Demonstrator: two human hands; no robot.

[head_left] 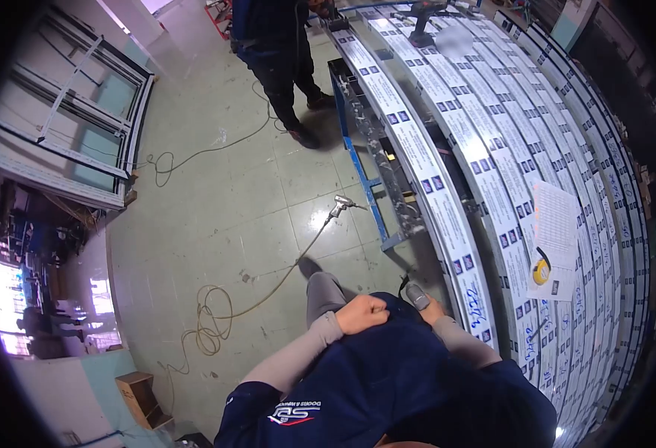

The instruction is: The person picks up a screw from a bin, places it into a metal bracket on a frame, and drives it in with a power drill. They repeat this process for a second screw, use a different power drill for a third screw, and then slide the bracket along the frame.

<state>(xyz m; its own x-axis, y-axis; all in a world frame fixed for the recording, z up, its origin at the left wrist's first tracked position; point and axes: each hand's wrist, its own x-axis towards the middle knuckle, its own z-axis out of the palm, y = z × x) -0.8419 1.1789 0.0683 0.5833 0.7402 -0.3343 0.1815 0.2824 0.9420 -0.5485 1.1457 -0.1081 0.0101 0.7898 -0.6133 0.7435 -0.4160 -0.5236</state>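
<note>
My left hand (363,314) is closed in a loose fist against the front of my dark blue shirt (410,366). My right hand (432,311) is beside the workbench, its fingers mostly hidden. At its fingertips is a rounded grey object (417,296) with a dark strip sticking up; I cannot tell what it is. Closest to that hand is a long white profile (436,198) wrapped in printed film, with blue handwritten numbers at its near end. More wrapped profiles (511,194) lie side by side to its right. A paper sheet (556,224) and a yellow tape measure (541,271) rest on them.
An air gun (339,205) lies on the floor, its hose (212,321) coiled at left. Another person (272,63) stands at the bench's far end, near a cordless drill (422,22). Window frames (81,127) lean at left. The bench has a blue leg (365,179). A wooden box (140,399) sits lower left.
</note>
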